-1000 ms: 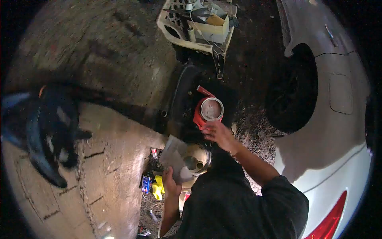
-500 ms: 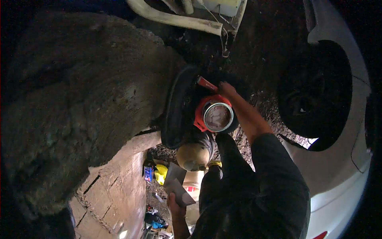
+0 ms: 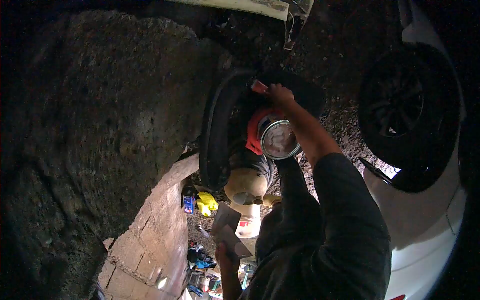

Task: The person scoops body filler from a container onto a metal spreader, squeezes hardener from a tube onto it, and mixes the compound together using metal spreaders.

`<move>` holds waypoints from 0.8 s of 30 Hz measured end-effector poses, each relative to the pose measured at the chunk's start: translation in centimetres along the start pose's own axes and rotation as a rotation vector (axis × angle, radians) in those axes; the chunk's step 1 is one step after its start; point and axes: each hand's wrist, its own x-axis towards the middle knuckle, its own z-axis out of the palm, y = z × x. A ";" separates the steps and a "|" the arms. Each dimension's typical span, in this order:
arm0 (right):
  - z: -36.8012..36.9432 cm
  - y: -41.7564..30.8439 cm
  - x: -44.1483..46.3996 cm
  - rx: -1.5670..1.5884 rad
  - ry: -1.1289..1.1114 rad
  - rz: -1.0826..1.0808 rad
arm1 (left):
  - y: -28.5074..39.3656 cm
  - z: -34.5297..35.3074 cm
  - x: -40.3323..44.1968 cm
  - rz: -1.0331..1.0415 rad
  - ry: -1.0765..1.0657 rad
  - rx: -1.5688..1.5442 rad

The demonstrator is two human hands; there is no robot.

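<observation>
My right hand (image 3: 281,94) is closed round a small red tube (image 3: 260,87), just above an open round tin (image 3: 279,140). The tin has a shiny rim, a red outer side and pale pinkish-grey paste inside. Low in the view, my left hand (image 3: 227,259) grips thin, flat grey plates (image 3: 234,241), which look like filler spreaders and overlap at an angle. A dark, curved rubbery object (image 3: 215,135) stands left of the tin. Below it is a rounded beige container (image 3: 246,186).
A rough wall (image 3: 125,120) fills the left side, with bare blocks (image 3: 145,250) beneath. A white car (image 3: 415,220) with a black wheel (image 3: 400,105) stands at right. A yellow item (image 3: 206,202) and a blue can (image 3: 189,201) lie near the blocks.
The view has shifted, so the wall and car wheel show more fully. My right hand has drawn away from the tin's rim with the red tube. The plates stay in my left hand.
</observation>
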 end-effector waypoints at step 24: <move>1.9 0.7 -51.6 1.969 -0.223 -0.193 | -4.3 -14.4 -6.5 0.391 -0.401 -0.221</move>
